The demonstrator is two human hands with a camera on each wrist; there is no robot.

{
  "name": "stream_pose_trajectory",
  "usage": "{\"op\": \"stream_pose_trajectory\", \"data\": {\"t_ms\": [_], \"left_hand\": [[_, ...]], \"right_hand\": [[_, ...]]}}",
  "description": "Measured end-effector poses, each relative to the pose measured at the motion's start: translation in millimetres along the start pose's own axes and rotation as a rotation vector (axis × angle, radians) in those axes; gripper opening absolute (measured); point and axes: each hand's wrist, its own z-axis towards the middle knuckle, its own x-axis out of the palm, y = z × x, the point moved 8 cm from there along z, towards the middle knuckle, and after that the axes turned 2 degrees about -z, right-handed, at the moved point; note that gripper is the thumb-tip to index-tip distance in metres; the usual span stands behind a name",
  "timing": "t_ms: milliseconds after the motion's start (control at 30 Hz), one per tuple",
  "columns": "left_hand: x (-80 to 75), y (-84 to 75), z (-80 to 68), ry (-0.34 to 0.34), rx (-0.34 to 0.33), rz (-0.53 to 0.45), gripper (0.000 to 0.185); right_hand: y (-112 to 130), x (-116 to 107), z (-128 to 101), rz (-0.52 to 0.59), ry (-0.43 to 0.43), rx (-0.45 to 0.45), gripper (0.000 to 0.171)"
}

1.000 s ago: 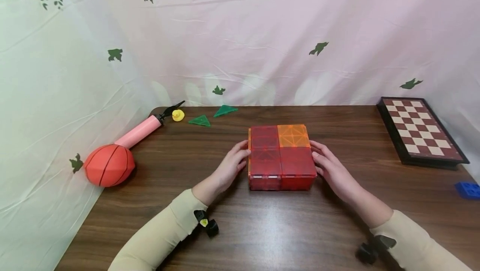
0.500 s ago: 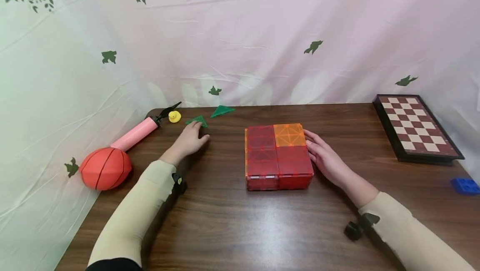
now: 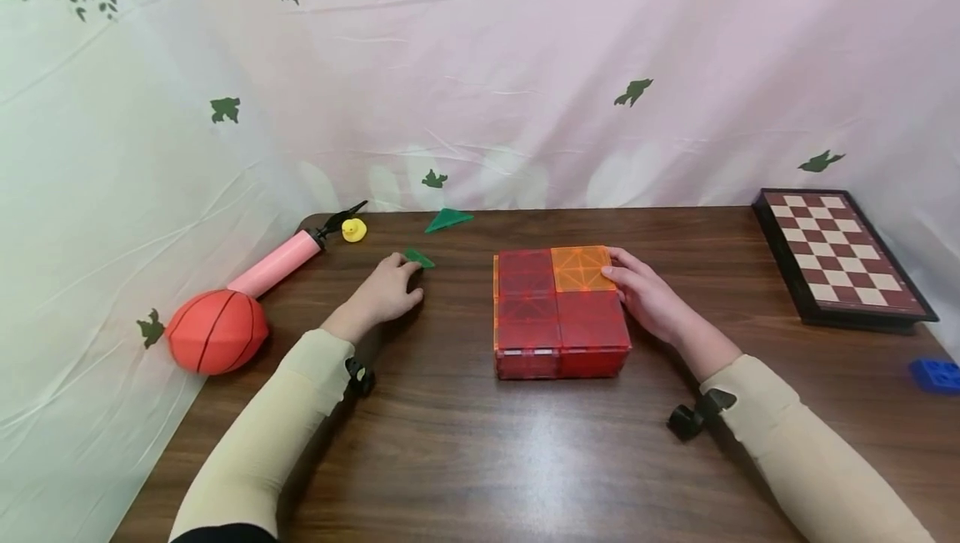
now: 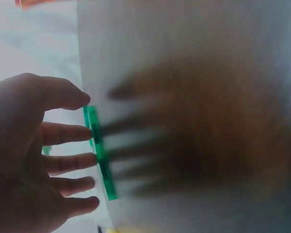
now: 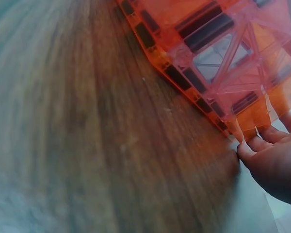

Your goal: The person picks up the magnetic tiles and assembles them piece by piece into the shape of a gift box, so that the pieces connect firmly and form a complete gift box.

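Note:
A low square box of red and orange magnetic tiles (image 3: 527, 315) sits mid-table in the head view, one orange square (image 3: 579, 269) in its top. My right hand (image 3: 648, 297) rests against its far right corner, thumb at the orange square's edge; in the right wrist view the fingertips (image 5: 246, 149) touch an orange edge. Left of the box, my left hand (image 3: 384, 291) has its fingertips at a green triangular magnetic tile (image 3: 420, 258), partly hidden by them. The left wrist view shows fairly straight fingers along this green tile (image 4: 103, 160), thumb tip at one end.
Another green triangle (image 3: 448, 220) lies near the back edge. At left are a yellow duck (image 3: 354, 230), a pink hand pump (image 3: 279, 263) and a red ball (image 3: 217, 331). A chessboard (image 3: 842, 251) and a blue block (image 3: 935, 376) are on the right. Curtain borders the table behind.
My left hand left the box's side and reached the nearer green triangle, which has shifted right and toward me. My right hand moved up to the box's far corner, thumb now over its top edge.

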Motion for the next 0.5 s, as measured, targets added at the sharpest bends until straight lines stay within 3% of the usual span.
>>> {"op": "stream_pose_trajectory", "data": {"t_ms": [133,300,400,500], "left_hand": [[6.7,-18.6,-17.8,-0.012,0.029,0.03,0.058],[12.6,-41.2,-35.4,-0.02,0.086,0.147,0.056],[9.2,-47.1,-36.2,-0.021,0.123,0.185,0.052],[-0.5,-39.3,-28.5,-0.042,0.124,0.149,0.05]], "right_hand": [[0,0,0,0.006,0.007,-0.003,0.051],[0,1,0,0.02,0.006,-0.005,0.048],[0,1,-1,0.025,0.004,-0.006,0.048],[0,2,0,0.032,0.004,-0.007,0.047]]}}
